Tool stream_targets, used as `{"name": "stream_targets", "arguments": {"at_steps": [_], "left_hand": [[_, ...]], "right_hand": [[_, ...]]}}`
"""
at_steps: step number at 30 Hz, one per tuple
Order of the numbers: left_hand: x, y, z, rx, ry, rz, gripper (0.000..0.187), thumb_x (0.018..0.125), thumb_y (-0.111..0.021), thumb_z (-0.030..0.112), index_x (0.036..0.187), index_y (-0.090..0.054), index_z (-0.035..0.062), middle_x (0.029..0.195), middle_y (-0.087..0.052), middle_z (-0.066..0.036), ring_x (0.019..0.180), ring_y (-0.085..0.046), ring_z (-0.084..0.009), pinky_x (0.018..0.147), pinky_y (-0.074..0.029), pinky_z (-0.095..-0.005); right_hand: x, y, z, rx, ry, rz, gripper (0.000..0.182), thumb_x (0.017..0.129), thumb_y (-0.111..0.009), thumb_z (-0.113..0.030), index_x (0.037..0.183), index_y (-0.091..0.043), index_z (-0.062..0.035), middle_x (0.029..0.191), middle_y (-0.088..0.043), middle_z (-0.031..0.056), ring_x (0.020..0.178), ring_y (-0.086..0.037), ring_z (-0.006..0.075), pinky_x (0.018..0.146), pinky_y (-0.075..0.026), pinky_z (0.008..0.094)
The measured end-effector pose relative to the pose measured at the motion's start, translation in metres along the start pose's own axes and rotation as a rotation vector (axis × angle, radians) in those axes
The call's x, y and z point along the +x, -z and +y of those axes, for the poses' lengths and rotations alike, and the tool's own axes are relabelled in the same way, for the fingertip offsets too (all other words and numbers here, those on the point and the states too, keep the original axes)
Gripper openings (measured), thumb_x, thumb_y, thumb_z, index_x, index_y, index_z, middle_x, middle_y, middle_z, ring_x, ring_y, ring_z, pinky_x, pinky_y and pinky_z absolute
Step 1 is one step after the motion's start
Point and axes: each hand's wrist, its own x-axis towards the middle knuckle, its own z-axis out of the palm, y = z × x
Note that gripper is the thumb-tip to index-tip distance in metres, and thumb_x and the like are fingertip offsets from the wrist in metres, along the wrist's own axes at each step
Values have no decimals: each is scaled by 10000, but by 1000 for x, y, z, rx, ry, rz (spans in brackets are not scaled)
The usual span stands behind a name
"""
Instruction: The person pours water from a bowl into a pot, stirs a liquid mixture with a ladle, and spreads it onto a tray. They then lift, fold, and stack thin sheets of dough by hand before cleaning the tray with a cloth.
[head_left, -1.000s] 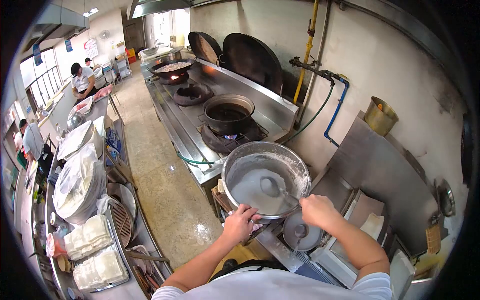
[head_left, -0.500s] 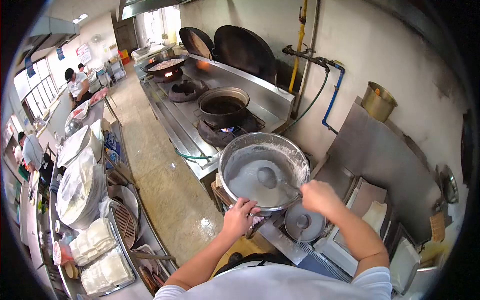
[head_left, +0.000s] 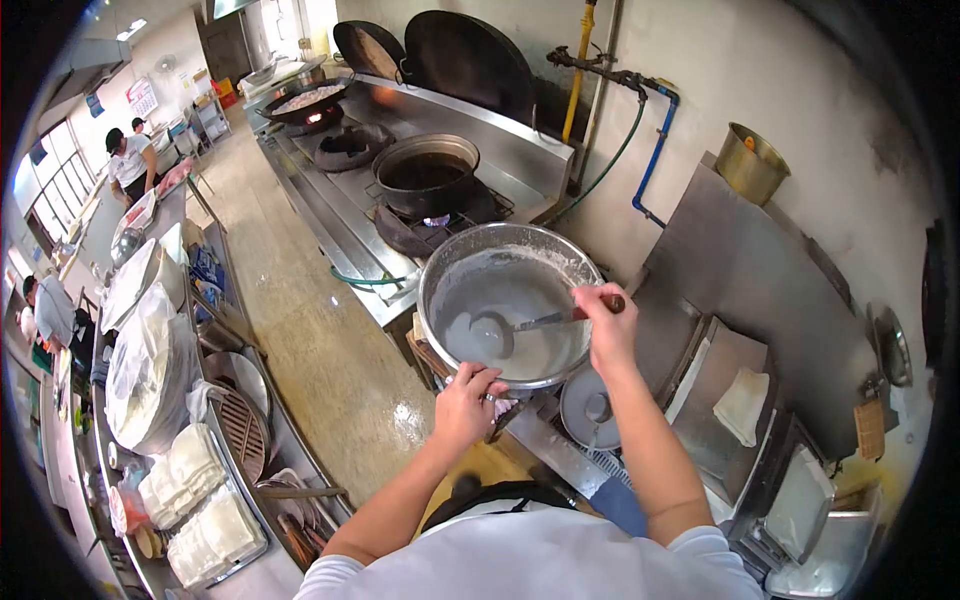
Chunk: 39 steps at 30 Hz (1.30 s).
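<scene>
Steel bowl [head_left: 440,292] sits just beside stove [head_left: 352,262], pale liquid [head_left: 552,350] inside. Right hand [head_left: 606,318] closed around brown handle of ladle [head_left: 541,321]; ladle head dips in liquid near bowl's left side. Left hand [head_left: 468,403] grips near rim, fingers curled over edge. Beyond bowl, dark pot [head_left: 427,194] holds dark liquid above blue flame [head_left: 437,221]. 2 big dark pans [head_left: 470,68] lean against wall behind stove. Brass-coloured pot [head_left: 752,167] stands up at right. 3 people [head_left: 130,162] in background at left.
</scene>
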Motion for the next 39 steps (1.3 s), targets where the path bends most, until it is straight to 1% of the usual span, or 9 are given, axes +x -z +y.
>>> {"name": "stream_targets", "arguments": {"at_steps": [3, 7, 10, 15, 19, 25, 30, 33, 39], "left_hand": [[-1, -2, -2, 14, -9, 2, 191, 908, -763, 149, 1090, -756, 91, 1090, -676, -84, 745, -716, -265, 674, -575, -397], [0, -2, -2, -5, -10, 11, 190, 915, -762, 159, 1090, -758, 85, 1094, -678, -84, 732, -718, -253, 675, -576, -400], [0, -1, -2, -6, -11, 15, 194, 913, -766, 158, 1096, -761, 95, 1096, -678, -82, 750, -720, -264, 679, -578, -405], [1, 0, 0, 11, 20, -1, 197, 907, -768, 150, 1099, -762, 105, 1107, -677, -81, 777, -721, -283, 694, -583, -407], [2, 0, 1, 2, 26, -1, 212, 901, -767, 145, 1108, -759, 104, 1124, -676, -84, 792, -724, -289, 702, -588, -403], [2, 0, 0, -16, 53, -13, 252, 860, -763, 146, 1111, -756, 133, 1126, -674, -73, 907, -716, -322, 753, -594, -440], [1, 1, 0, 24, 4, 27, 218, 885, -774, 129, 1102, -766, 112, 1127, -684, -79, 850, -734, -297, 722, -601, -401], [-2, -1, -1, 15, 10, 27, 213, 893, -781, 160, 1101, -771, 115, 1114, -685, -79, 835, -733, -297, 712, -599, -401], [-1, 1, 2, -23, 34, 20, 204, 911, -773, 189, 1103, -776, 121, 1114, -688, -70, 790, -728, -289, 706, -594, -404]], "right_hand": [[16, -9, 18, 328, -85, -6, 272, 923, -763, -116, 702, -619, -49, 692, -638, 20, 668, -614, 115, 607, -451, 264], [-2, -21, 13, -201, 114, -4, 338, 919, -772, -139, 649, -587, -56, 625, -614, 2, 564, -523, 82, 548, -413, 279], [-20, -22, 7, -188, 230, 15, 341, 913, -776, -144, 650, -581, -50, 605, -608, -3, 564, -504, 69, 542, -403, 280], [-42, -18, -11, -65, 48, 86, 265, 901, -736, -22, 686, -583, -37, 646, -618, 42, 605, -567, 118, 617, -458, 280], [-71, -36, 17, -109, 263, 1, 238, 896, -778, -39, 768, -578, -54, 781, -661, 3, 693, -559, 60, 600, -413, 243], [-71, -26, 36, -340, 648, -338, 244, 899, -733, 41, 752, -554, -35, 699, -617, 46, 604, -541, 100, 542, -402, 262], [-82, -22, -19, -349, 326, -229, 308, 932, -761, -74, 720, -539, -46, 630, -540, -5, 571, -459, 49, 523, -357, 261], [-77, -23, -32, -158, 133, -129, 252, 910, -754, -2, 756, -562, -52, 701, -602, -11, 650, -504, 58, 610, -409, 255], [-73, -20, 36, -228, 463, -250, 267, 914, -722, 13, 740, -528, -45, 677, -592, 30, 589, -494, 84, 539, -378, 267]]}}
